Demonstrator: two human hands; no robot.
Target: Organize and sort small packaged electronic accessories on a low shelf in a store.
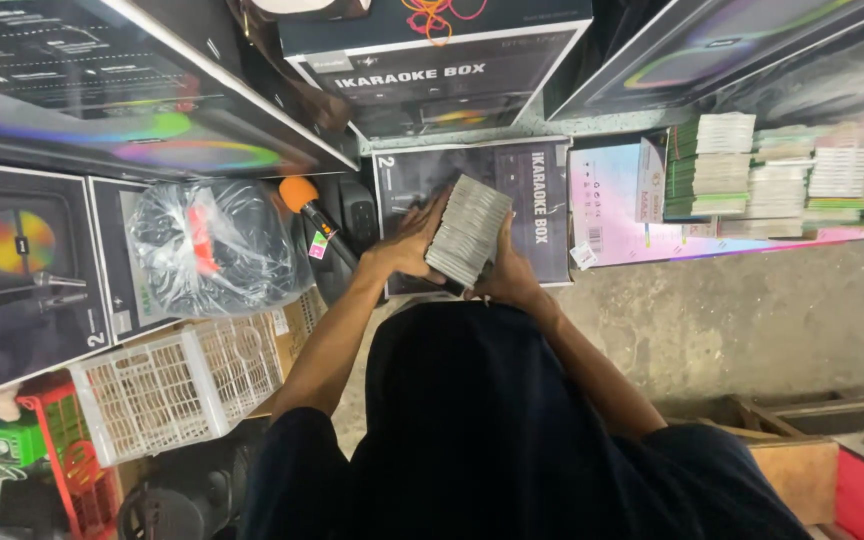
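Both hands, left hand [407, 245] and right hand [510, 275], clasp a stack of thin booklets [467, 230] (edges grey) above a dark box [542, 215].

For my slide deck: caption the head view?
Both hands, left and right, grip a stack of thin cases above dark boxes.

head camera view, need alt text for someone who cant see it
Both hands, left hand and right hand, hold a thick stack of flat cases over a dark box. A microphone with an orange head and a white basket lie to the left.
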